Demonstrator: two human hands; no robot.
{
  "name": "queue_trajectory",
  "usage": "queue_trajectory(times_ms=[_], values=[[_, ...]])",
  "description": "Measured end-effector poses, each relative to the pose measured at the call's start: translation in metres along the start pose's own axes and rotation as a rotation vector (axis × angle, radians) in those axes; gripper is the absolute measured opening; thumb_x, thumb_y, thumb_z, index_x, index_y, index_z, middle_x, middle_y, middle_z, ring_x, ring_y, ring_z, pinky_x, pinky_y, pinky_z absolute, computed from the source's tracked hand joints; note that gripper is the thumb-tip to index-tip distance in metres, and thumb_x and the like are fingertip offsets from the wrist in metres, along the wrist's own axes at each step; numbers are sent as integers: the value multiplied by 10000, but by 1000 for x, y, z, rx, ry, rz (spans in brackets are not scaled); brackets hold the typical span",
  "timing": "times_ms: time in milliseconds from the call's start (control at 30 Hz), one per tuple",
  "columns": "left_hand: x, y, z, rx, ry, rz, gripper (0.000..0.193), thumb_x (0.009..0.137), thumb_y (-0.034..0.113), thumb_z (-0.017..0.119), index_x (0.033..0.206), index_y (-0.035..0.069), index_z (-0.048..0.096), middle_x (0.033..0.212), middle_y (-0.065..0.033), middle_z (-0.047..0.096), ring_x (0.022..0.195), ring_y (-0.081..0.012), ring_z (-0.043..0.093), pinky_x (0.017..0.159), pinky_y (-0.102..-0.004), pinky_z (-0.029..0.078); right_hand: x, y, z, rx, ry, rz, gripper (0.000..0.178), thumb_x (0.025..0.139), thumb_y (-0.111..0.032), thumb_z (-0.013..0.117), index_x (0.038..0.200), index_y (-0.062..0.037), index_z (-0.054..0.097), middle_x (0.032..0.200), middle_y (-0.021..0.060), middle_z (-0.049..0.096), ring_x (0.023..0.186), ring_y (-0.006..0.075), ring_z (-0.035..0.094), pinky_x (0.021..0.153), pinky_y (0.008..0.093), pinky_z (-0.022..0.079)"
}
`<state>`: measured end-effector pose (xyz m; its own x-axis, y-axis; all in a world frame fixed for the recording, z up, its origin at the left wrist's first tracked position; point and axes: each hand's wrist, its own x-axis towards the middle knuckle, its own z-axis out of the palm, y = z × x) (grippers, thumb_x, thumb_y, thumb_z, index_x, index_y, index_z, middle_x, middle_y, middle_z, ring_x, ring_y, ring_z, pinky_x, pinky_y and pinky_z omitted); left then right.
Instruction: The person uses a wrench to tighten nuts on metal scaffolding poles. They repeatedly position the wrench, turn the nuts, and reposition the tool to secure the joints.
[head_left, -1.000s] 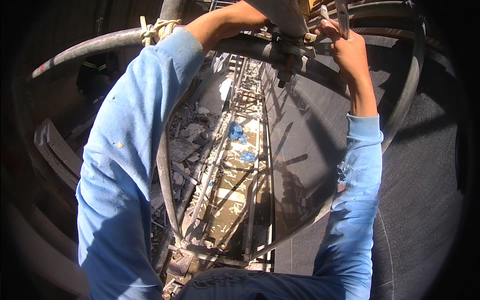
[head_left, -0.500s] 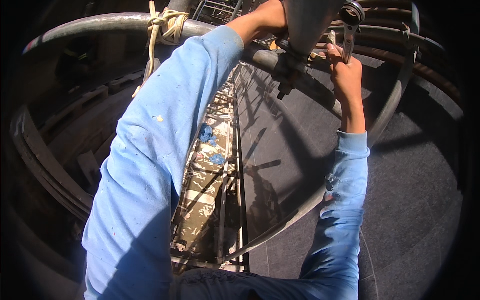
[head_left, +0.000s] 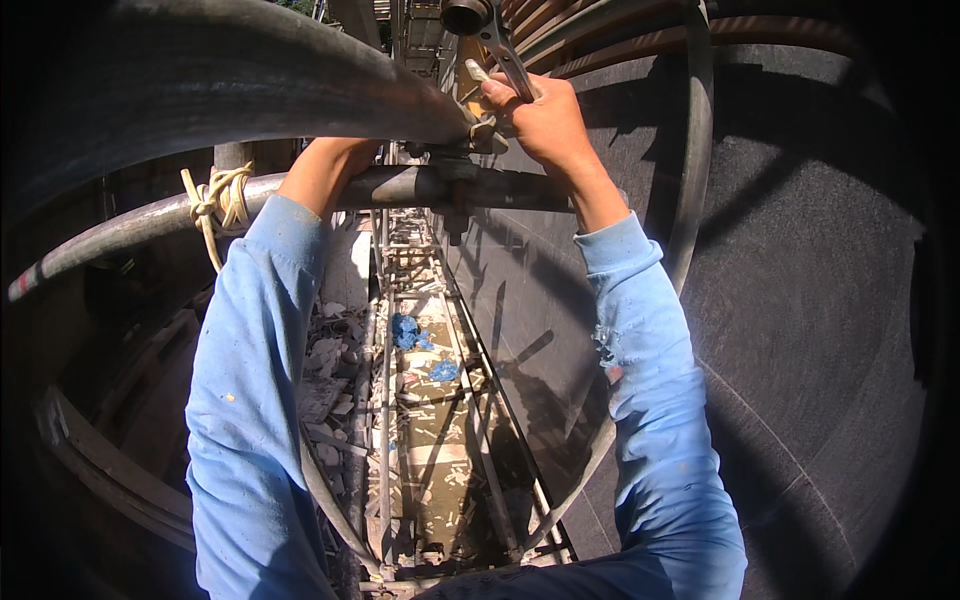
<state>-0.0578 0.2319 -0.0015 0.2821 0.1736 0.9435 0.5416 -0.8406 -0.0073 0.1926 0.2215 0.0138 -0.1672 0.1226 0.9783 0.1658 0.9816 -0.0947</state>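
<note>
A metal ratchet wrench with a round socket head is gripped in my right hand, its head pointing up and away. Something pale sticks up by that hand's fingertips; I cannot make out what. Just left of this hand, a metal clamp sits at the end of a thick grey pipe that crosses the upper left. My left hand reaches behind this thick pipe, so its fingers are hidden. Below both wrists runs a second scaffold pipe, with a bolt hanging under the joint.
Pale cord is knotted round the lower pipe at the left. A dark panelled surface fills the right side. Between my arms, scaffold frames drop to a ledge far below, strewn with debris and blue scraps. A curved pipe stands at the right.
My view has shifted, and the thick pipe now spans the upper left. My right hand, still holding the ratchet wrench, has moved left in the picture, closer to the clamp. My left hand also appears further left.
</note>
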Motion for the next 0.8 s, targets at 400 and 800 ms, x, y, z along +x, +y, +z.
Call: queue_trajectory(times_ms=[400, 800], values=[[19, 12, 4, -852, -44, -295, 289, 995, 229, 611, 1106, -30, 674, 965, -86, 719, 806, -111, 664, 715, -263, 554, 31, -6, -5, -175, -257, 107, 291, 848, -358, 735, 928, -80, 767, 679, 131, 675, 653, 212, 649, 666, 356, 506], [17, 35, -3, -652, 11, -495, 416, 946, 405, 661, 1068, 8, 694, 874, -28, 704, 722, -81, 638, 627, -228, 504, 46, 3, -13, -79, -542, -15, 324, 889, -282, 712, 853, 39, 689, 626, 72, 599, 620, 124, 510, 603, 334, 440]])
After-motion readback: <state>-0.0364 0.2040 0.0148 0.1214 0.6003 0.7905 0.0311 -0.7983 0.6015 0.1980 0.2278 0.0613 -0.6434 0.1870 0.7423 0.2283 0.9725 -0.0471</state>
